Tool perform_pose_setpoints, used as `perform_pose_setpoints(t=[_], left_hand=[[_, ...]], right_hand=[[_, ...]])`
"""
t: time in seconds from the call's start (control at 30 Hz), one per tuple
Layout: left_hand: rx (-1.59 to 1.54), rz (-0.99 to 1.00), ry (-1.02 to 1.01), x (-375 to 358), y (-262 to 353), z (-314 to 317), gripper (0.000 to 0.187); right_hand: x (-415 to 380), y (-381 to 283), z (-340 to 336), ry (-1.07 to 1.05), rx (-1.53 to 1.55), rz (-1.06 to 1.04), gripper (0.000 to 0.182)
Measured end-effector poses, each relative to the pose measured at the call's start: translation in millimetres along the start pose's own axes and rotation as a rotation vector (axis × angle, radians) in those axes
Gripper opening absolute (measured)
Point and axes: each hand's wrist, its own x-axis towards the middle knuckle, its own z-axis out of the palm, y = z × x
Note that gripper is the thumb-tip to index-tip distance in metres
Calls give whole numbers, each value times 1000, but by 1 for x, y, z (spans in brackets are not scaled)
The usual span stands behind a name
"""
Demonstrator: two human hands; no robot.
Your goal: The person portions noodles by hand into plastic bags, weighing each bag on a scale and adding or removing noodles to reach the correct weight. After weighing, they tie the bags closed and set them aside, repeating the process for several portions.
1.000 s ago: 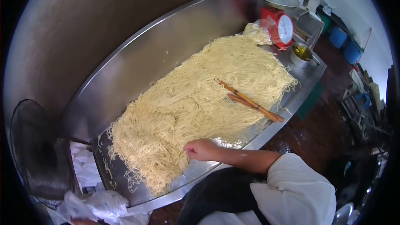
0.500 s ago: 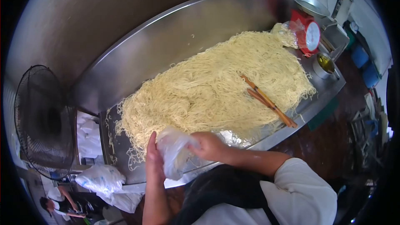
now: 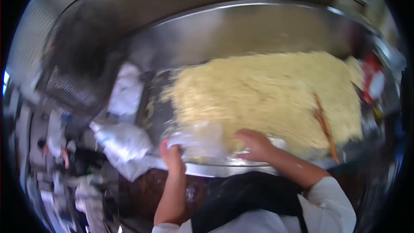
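Observation:
A wide heap of pale yellow noodles [image 3: 263, 95] covers much of the metal table [image 3: 202, 169]. At its near left edge, my left hand [image 3: 173, 156] pinches one end of a thin clear plastic bag [image 3: 202, 138], which spreads to the right over the noodles. My right hand [image 3: 258, 146] is apart from the bag, just right of it, its thumb and fingers spread with nothing visible between them. Wooden sticks [image 3: 326, 129] lie on the right part of the heap. Motion blur hides whether anything is in the bag.
A large fan [image 3: 82, 56] stands at the left. Below it are stacked white bags [image 3: 126, 90] and a full white plastic bag [image 3: 123, 140] by the table's corner. A red scale [image 3: 371, 75] is at the far right. Another person [image 3: 58, 142] is in the left background.
The view has swung left, so the table sits further right. My right hand has let go of the bag and moved away from it; the left hand keeps hold, with the bag stretched sideways.

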Motion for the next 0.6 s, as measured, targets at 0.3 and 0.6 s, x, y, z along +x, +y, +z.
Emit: perform_pose_setpoints(t=[0.3, 0.6], left_hand=[[109, 69, 50, -3, 24, -83, 9], [172, 161, -36, -10, 9, -116, 17]], right_hand=[[171, -43, 64, -452, -625, 59, 77], [192, 3, 85, -9, -11, 473, 46]])
